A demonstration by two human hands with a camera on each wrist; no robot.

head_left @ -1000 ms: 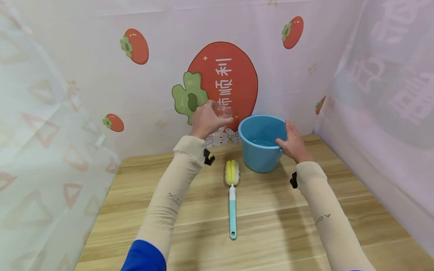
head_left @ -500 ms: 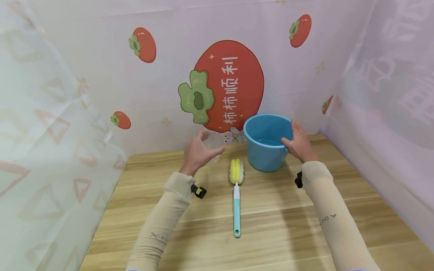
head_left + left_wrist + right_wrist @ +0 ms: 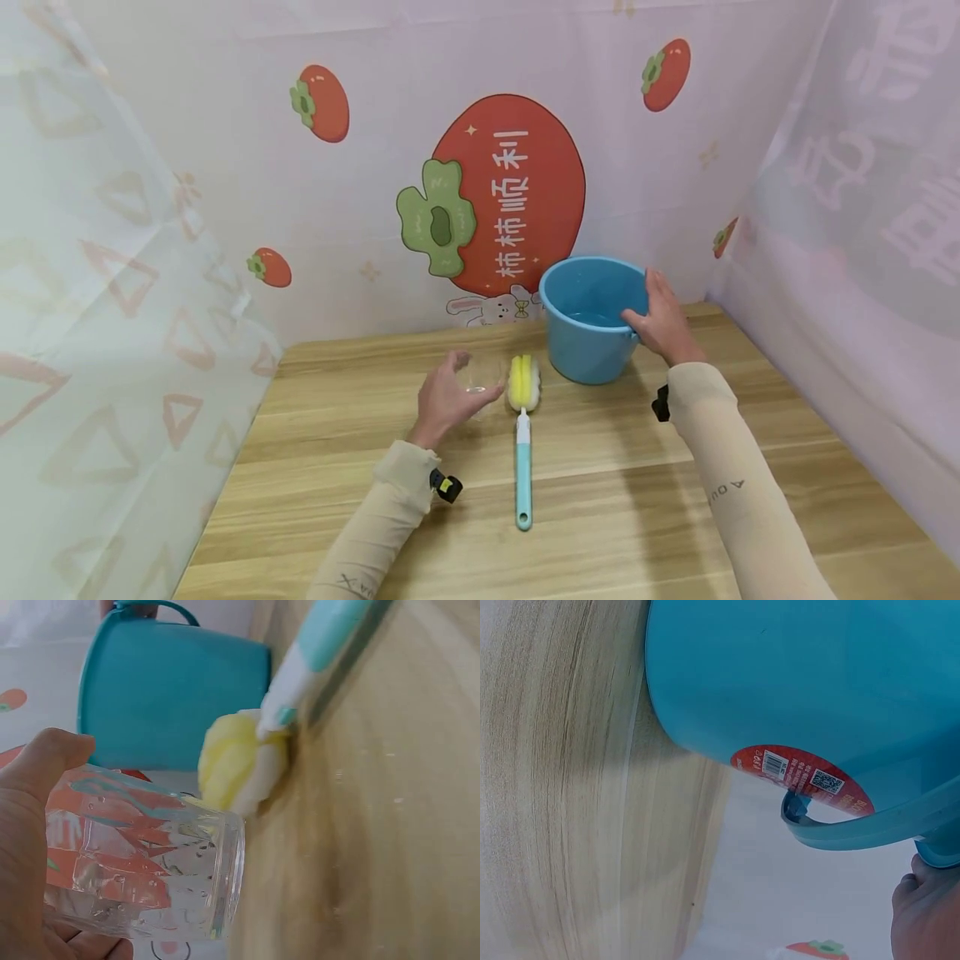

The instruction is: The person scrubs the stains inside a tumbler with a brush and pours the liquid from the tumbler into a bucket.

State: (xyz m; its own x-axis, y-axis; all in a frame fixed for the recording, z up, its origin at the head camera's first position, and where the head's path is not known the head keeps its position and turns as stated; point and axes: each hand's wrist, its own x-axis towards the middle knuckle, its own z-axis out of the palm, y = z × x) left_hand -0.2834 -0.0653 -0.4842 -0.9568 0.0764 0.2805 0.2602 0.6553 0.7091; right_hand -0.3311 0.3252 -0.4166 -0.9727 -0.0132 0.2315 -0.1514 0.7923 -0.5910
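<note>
My left hand holds a clear drinking glass with thumb and fingers curled round its sides. Water drops cling to the glass, and its base is close to the tabletop. Just right of it in the head view lies a sponge cup brush, with a yellow and white head and a turquoise handle pointing toward me. My right hand grips the right rim of a blue bucket, thumb inside and fingers outside. The bucket stands upright; a little water shows at its bottom.
The wooden table runs to a white fabric backdrop printed with persimmons. Fabric also hangs at the left and right sides. The bucket's handle hangs down by its red label. Small water drops dot the table near the brush.
My left hand has brought the glass down from in front of the backdrop, left of the bucket, to the tabletop beside the brush head. The right hand stays on the bucket rim.
</note>
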